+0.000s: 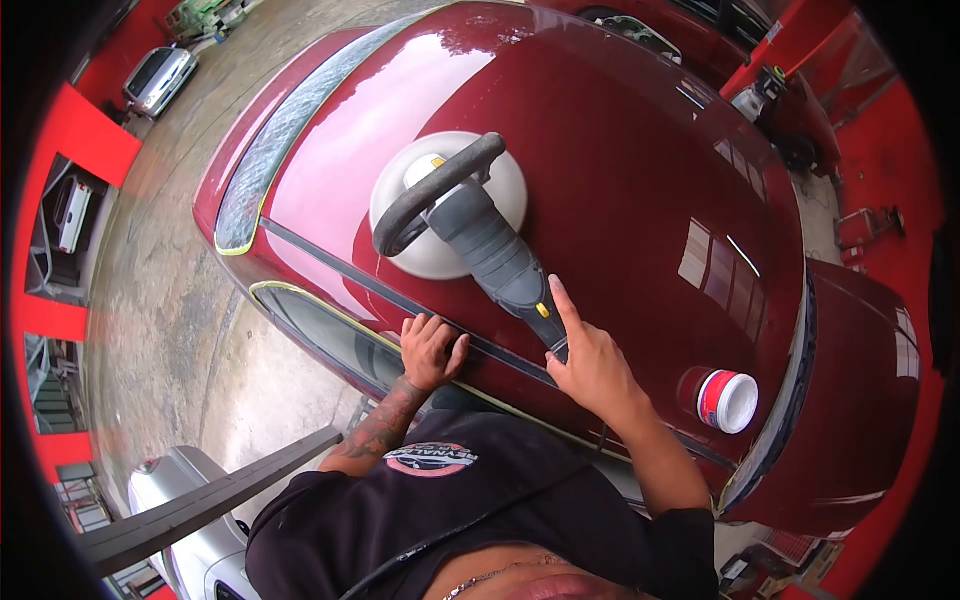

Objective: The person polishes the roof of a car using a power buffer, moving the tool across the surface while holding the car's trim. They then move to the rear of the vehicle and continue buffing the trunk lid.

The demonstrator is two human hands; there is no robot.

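Note:
A car polisher (487, 240) with a grey body and a black loop handle stands on the dark red car roof (620, 200), its round white pad (505, 190) lying against the paint. My right hand (595, 365) is at the rear end of the polisher, index finger stretched along its side and thumb by the tail; the other fingers are partly hidden. My left hand (430, 350) rests on the near roof edge, by the black trim strip, fingers loosely bent and holding nothing. To the right, a white-lidded tub (730, 402) with a red label sits on the roof.
Yellow-green masking tape edges the covered window (258, 190) and the side window (330, 325). A black cord (470, 525) crosses my shirt. A silver car (190, 500) and a dark beam (210, 495) are at lower left. Red posts (790, 45) stand beyond the roof.

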